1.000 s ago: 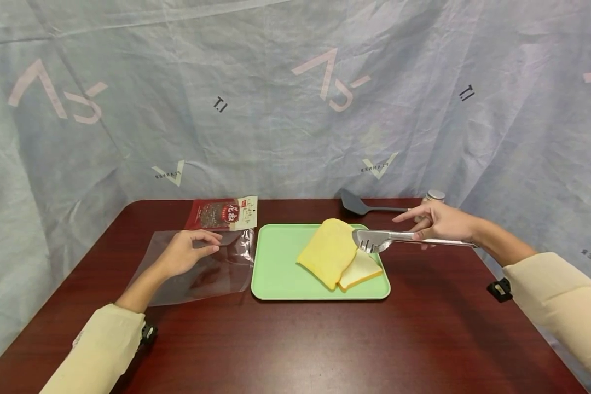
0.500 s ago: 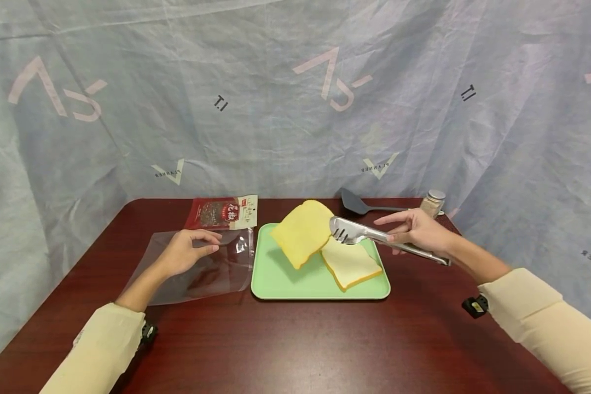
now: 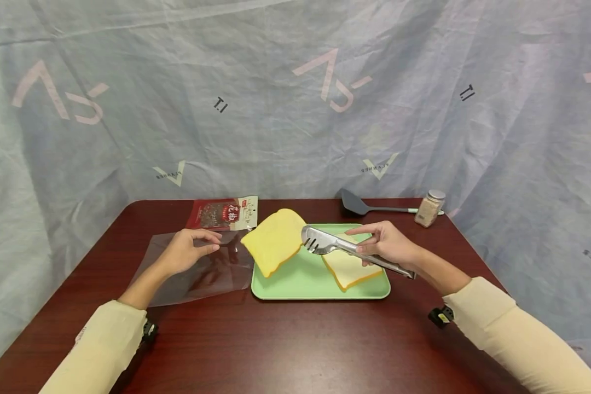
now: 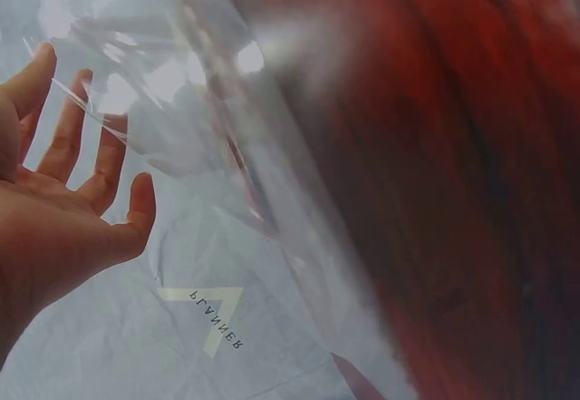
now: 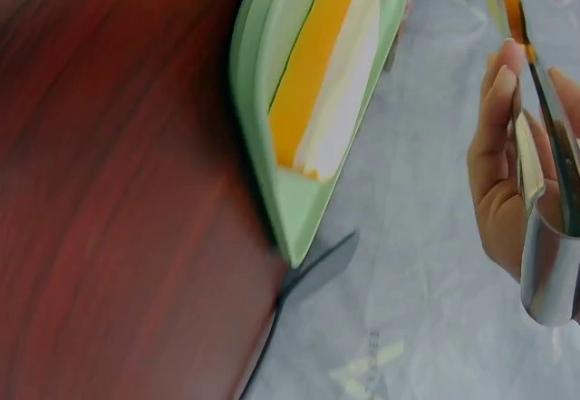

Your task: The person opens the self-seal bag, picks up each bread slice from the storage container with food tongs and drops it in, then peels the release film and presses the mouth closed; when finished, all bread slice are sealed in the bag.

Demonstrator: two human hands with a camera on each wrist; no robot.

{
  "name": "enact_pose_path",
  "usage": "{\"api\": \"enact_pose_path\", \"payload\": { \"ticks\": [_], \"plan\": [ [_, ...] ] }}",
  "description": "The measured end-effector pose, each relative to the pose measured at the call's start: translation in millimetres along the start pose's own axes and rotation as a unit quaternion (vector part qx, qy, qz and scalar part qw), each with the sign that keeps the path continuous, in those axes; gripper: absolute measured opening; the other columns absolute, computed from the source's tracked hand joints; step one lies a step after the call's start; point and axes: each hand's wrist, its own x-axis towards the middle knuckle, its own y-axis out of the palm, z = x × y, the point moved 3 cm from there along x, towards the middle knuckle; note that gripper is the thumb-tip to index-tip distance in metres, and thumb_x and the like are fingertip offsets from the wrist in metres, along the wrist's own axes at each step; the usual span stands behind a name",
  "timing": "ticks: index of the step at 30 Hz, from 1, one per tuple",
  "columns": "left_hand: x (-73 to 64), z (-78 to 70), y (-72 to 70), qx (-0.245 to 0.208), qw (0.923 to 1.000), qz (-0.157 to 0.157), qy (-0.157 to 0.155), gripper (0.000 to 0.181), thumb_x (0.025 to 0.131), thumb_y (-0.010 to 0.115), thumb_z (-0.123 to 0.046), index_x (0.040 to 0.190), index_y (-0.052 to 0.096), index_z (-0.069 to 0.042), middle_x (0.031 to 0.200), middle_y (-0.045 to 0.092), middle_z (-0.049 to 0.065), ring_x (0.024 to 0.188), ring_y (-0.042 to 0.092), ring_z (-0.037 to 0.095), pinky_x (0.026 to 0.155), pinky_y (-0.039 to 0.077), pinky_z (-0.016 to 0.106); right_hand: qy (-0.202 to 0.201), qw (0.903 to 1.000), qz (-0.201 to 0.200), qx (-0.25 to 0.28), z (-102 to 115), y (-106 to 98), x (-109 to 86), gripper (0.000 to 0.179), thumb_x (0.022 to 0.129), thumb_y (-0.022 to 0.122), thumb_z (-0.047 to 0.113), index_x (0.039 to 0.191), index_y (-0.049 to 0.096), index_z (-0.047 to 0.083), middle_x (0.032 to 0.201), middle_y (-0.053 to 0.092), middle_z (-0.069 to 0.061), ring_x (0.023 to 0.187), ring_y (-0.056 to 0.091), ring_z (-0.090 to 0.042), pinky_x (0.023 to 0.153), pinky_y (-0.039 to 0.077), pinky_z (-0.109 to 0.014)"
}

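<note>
My right hand grips a pair of metal serving tongs, slotted at the head. In the tongs is a yellow bread slice, tilted over the left edge of the pale green tray. A second, whiter bread slice lies on the tray's right half, partly behind the tongs. My left hand is over a clear plastic zip bag. Seen from the left wrist, the bag's film rises from the table to the thumb and forefinger, which appear to pinch its edge; the contact is hard to see.
A red spice pouch lies behind the bag. At the back right are a dark spatula and a capped glass jar. A grey curtain hangs behind the dark red wooden table.
My right hand has carried the tongs and yellow slice leftward, off the whiter slice and toward the bag. More of the whiter slice and the jar shows. My left hand stays in place.
</note>
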Motion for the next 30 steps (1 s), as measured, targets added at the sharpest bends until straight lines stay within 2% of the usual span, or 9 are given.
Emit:
{"api": "enact_pose_path", "payload": {
  "ticks": [5, 10, 17, 23, 26, 28, 30],
  "plan": [
    [2.9, -1.0, -0.3, 0.004, 1.0000, -0.007, 0.005, 0.008, 0.091, 0.072, -0.007, 0.097, 0.076, -0.003, 0.117, 0.070, 0.013, 0.116, 0.061, 0.034, 0.091, 0.048, 0.056, 0.024, 0.9992, -0.004, 0.032, 1, 20, 9.6, 0.052, 0.090, 0.066, -0.003, 0.140, 0.052, -0.004, 0.104, 0.070, -0.027, 0.067, 0.071, -0.027, 0.064, 0.059, -0.036],
    [6.1, -2.1, 2.2, 0.002, 1.0000, -0.001, 0.006, 0.012, 0.092, 0.071, -0.008, 0.099, 0.075, 0.000, 0.119, 0.070, 0.015, 0.118, 0.060, 0.035, 0.088, 0.050, 0.053, 0.053, 0.9964, -0.022, 0.062, -2, 34, 13.5, 0.053, 0.088, 0.063, -0.005, 0.140, 0.052, -0.005, 0.103, 0.070, -0.027, 0.064, 0.070, -0.023, 0.062, 0.058, -0.033],
    [7.5, 1.4, 2.6, -0.015, 0.9999, 0.000, -0.007, 0.009, 0.090, 0.073, -0.010, 0.095, 0.076, -0.002, 0.119, 0.070, 0.014, 0.120, 0.059, 0.034, 0.092, 0.050, 0.054, 0.084, 0.9903, -0.043, 0.102, -3, 55, 18.4, 0.053, 0.087, 0.065, -0.005, 0.139, 0.056, 0.001, 0.104, 0.069, -0.030, 0.062, 0.069, -0.024, 0.057, 0.057, -0.033],
    [6.3, 6.0, 0.0, -0.013, 0.9999, 0.003, -0.009, 0.010, 0.091, 0.073, -0.012, 0.095, 0.076, -0.004, 0.123, 0.068, 0.015, 0.124, 0.057, 0.035, 0.091, 0.052, 0.053, 0.092, 0.9862, -0.069, 0.120, -2, 78, 23.1, 0.054, 0.085, 0.065, -0.008, 0.136, 0.061, 0.007, 0.116, 0.062, -0.027, 0.057, 0.068, -0.025, 0.049, 0.052, -0.032],
    [6.2, 8.2, -1.3, -0.006, 0.9999, 0.003, -0.013, 0.011, 0.092, 0.072, -0.014, 0.097, 0.076, -0.005, 0.125, 0.067, 0.013, 0.128, 0.053, 0.035, 0.090, 0.052, 0.052, 0.086, 0.9862, -0.073, 0.121, -1, 87, 26.4, 0.054, 0.085, 0.065, -0.008, 0.137, 0.060, 0.006, 0.110, 0.066, -0.025, 0.055, 0.068, -0.023, 0.049, 0.051, -0.029],
    [6.2, 8.0, -1.8, -0.009, 0.9999, 0.006, -0.011, 0.011, 0.092, 0.072, -0.015, 0.097, 0.076, -0.006, 0.127, 0.066, 0.013, 0.130, 0.051, 0.036, 0.093, 0.050, 0.054, 0.085, 0.9859, -0.072, 0.125, 0, 93, 28.2, 0.055, 0.085, 0.065, -0.009, 0.138, 0.059, 0.005, 0.100, 0.069, -0.024, 0.054, 0.067, -0.022, 0.050, 0.052, -0.028],
    [6.1, 6.8, -2.3, -0.012, 0.9999, 0.008, -0.007, 0.012, 0.092, 0.073, -0.015, 0.098, 0.076, -0.005, 0.127, 0.066, 0.014, 0.130, 0.051, 0.038, 0.095, 0.047, 0.057, 0.081, 0.9856, -0.069, 0.131, 1, 99, 30.0, 0.056, 0.085, 0.064, -0.010, 0.139, 0.056, 0.003, 0.098, 0.070, -0.023, 0.053, 0.067, -0.022, 0.053, 0.054, -0.028]
  ]
}}
